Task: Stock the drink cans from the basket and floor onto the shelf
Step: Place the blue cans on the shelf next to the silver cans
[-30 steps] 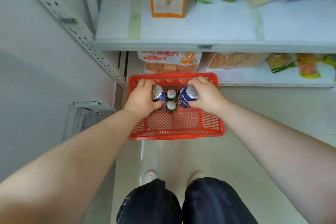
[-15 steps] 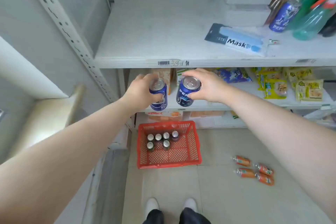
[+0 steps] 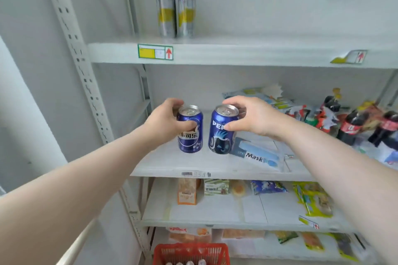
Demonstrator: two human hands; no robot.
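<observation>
left hand (image 3: 163, 121) clamped on chinese-label can (image 3: 190, 143), right hand (image 3: 252, 117) on pepsi can (image 3: 220, 142), both now at shelf (image 3: 172, 163)

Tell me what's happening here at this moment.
A person is stocking a shelving unit. The left hand grips one blue can and the right hand grips a blue Pepsi can, both upright at the left end of the middle shelf, next to a mask pack. Whether they are set down yet is unclear. Two tall silver cans stand on the shelf above, and the red basket below holds more cans.
</observation>
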